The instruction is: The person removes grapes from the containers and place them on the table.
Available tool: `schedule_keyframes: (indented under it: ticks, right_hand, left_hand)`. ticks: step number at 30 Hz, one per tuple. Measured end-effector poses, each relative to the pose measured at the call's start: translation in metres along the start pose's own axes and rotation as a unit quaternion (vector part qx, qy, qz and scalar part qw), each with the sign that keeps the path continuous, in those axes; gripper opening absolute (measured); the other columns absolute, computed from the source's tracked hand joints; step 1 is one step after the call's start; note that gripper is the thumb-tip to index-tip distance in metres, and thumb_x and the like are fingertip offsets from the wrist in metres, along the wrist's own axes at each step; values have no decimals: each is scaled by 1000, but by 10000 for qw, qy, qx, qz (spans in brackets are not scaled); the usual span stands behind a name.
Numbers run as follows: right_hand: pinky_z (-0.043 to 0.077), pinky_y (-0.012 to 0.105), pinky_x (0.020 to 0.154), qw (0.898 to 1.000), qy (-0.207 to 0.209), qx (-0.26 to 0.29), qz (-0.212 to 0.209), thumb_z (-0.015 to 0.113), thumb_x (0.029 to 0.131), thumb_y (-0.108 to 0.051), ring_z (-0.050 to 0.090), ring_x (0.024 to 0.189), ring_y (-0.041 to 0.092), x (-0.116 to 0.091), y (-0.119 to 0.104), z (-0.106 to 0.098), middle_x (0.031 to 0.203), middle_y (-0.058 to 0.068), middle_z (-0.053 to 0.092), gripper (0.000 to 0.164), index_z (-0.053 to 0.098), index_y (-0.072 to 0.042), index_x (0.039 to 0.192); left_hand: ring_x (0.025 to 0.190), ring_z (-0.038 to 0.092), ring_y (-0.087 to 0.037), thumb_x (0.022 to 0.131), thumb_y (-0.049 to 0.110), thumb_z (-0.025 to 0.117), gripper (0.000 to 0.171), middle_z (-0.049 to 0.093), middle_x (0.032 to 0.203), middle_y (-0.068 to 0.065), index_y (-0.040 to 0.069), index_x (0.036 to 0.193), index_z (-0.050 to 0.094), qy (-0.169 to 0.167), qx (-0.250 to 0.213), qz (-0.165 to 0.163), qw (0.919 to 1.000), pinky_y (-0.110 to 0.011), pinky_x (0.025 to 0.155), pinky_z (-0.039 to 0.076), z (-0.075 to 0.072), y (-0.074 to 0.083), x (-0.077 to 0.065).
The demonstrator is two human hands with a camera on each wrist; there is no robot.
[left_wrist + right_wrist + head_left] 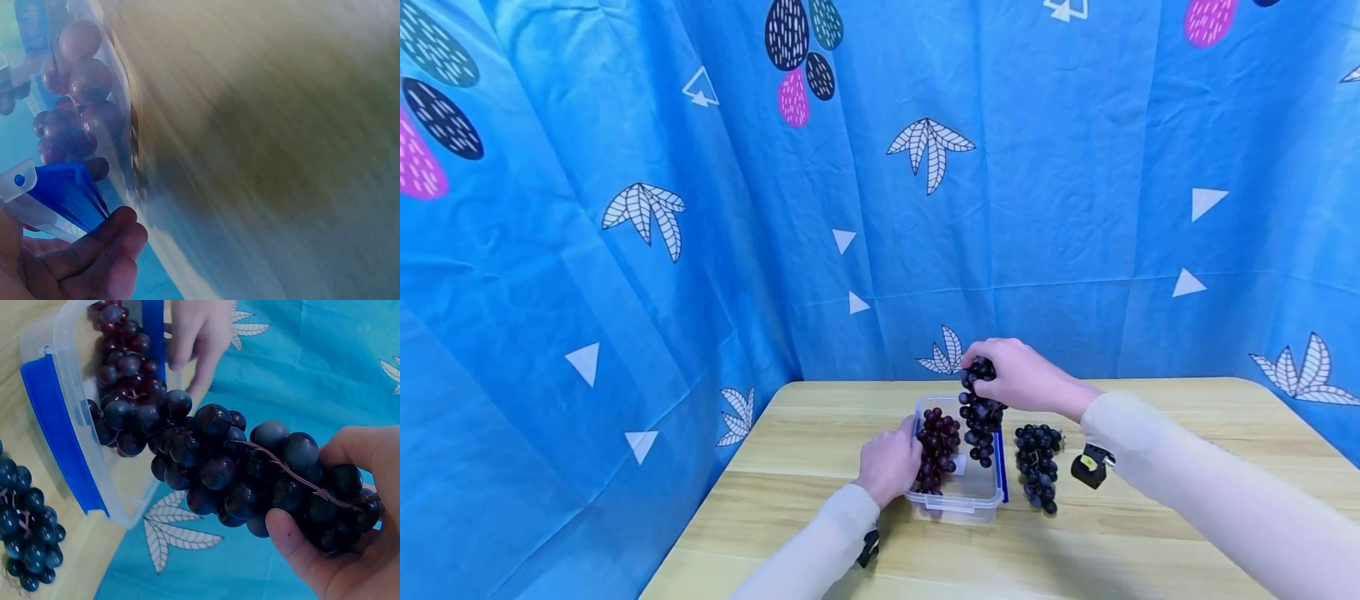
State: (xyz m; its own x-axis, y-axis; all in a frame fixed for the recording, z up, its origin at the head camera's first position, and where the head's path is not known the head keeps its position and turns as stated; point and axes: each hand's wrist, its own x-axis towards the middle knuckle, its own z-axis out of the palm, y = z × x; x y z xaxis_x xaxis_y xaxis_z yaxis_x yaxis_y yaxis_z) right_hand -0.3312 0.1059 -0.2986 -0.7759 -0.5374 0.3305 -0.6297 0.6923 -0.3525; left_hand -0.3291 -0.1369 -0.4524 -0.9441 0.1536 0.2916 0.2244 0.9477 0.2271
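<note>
My right hand (1021,379) grips the upper end of a bunch of black grapes (979,421). The bunch hangs over the right part of a clear plastic container (955,503), its brown stem visible in the right wrist view. Inside the container, along the left side, lies a bunch of dark red grapes (937,450). My left hand (889,462) holds the container's left side, fingers at a blue latch flap (69,187) in the left wrist view. To the container's right, another bunch of black grapes (1037,468) rests on the table.
A light wooden table (805,467) carries everything. Blue patterned cloth (1060,208) hangs behind it and along its left side. A second blue latch flap (62,437) hangs open on the container's right side.
</note>
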Motion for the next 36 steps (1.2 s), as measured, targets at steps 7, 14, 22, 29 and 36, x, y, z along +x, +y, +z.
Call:
schedule_keyframes:
  ticks: [7,14,22,29,36]
  right_hand:
    - [50,41,83,9999,89,-97,-58,67,89,-11,63,101,22,-6,3,-21,120,8,70,30,69,-10,118]
    - [50,46,87,9996,187,-219,18,66,91,-13,63,107,26,-19,9,-46,119,8,69,26,69,-13,117]
    - [49,45,85,9992,75,-290,270,66,91,-13,61,104,25,-37,21,-63,121,9,69,26,69,-13,117]
    - [51,48,86,9983,6,-444,385,66,90,-13,63,107,27,-55,36,-69,118,8,70,25,69,-13,115]
    - [51,43,82,9980,-114,-469,409,67,90,-12,64,105,24,-73,44,-70,117,6,70,25,69,-14,115]
  left_hand:
    - [47,46,-12,103,28,47,45,50,59,5,13,145,51,-35,-7,12,10000,-29,44,37,-1,0,0]
    - [47,45,-12,103,27,47,44,50,59,4,12,144,52,-41,20,80,10000,-28,45,36,-2,1,1]
    - [47,46,-12,103,27,47,42,49,58,5,12,142,54,-49,35,116,9999,-28,44,37,-4,-1,0]
    - [47,46,-13,103,28,48,42,49,58,4,13,142,53,-35,96,92,9999,-29,44,37,-4,0,1]
    - [47,46,-13,102,28,49,43,48,58,4,13,143,53,-46,107,50,9999,-29,44,37,-5,-1,2]
